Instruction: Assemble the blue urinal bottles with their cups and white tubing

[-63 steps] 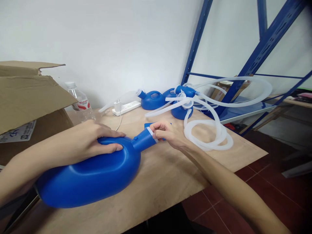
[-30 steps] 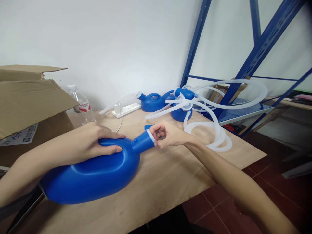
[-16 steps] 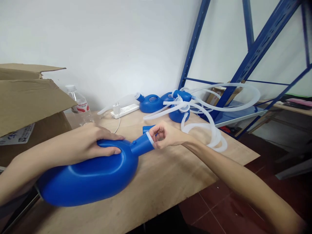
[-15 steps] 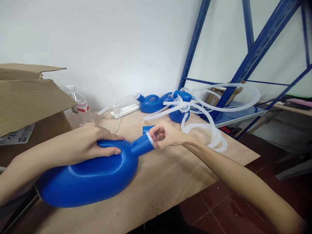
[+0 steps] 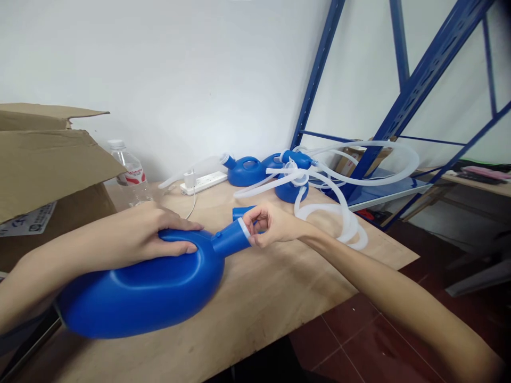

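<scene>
A large blue plastic urinal bottle [image 5: 147,303] lies on its side at the front left of the table, its neck pointing to the right. My left hand [image 5: 159,234] is closed around its handle from above. At the neck's mouth sits a white ring [image 5: 244,227]. My right hand [image 5: 269,226] pinches this ring at its edge, fingertips partly inside the opening. Just behind, a blue tubular piece [image 5: 240,213] lies partly hidden by my right hand.
Several more blue bottles [image 5: 245,173] stand by the wall, with clear hoses [image 5: 351,226] coiled around them. A white power strip [image 5: 203,182], a water bottle [image 5: 131,173] and an open cardboard box [image 5: 56,165] are further left. A blue metal rack [image 5: 371,138] rises behind the wooden table [image 5: 287,287].
The view has shifted slightly. Both hands keep the same holds, and the fingers of my right hand have moved only a little at the ring.
</scene>
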Motion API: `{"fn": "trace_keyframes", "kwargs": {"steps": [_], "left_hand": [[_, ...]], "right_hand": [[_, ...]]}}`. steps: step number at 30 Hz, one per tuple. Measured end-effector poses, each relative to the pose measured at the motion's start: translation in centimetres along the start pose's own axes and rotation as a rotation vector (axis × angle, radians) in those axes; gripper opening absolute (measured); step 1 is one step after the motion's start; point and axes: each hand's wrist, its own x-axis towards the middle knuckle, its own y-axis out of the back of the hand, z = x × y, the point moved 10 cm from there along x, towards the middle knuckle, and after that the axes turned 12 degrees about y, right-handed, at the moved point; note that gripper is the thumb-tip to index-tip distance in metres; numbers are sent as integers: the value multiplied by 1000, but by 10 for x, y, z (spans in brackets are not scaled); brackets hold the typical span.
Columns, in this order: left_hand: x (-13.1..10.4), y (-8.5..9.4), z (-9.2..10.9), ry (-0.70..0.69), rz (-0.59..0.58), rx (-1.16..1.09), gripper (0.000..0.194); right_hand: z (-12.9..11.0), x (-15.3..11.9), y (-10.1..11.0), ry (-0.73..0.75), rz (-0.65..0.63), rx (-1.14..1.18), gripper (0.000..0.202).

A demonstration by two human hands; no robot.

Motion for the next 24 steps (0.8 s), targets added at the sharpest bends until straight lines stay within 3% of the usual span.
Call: {"fn": "trace_keyframes", "kwargs": {"steps": [6, 11, 14, 20, 24], "left_hand": [[-2, -2, 1, -8, 11, 6, 49], [1, -7, 1, 11, 8, 1, 49], [2, -11, 6, 0, 50, -8, 56], [1, -19, 17, -16, 75, 25, 56], [-3, -20, 17, 7, 77, 37, 54]], "right_hand": [[-18, -15, 0, 33, -36, -167, 7], [-60, -37, 5, 220, -14, -695, 7], [-63, -44, 8, 206, 75, -881, 22], [-29, -28, 21, 152, 273, -598, 30], [-13, -9, 25, 205, 297, -344, 39]]}}
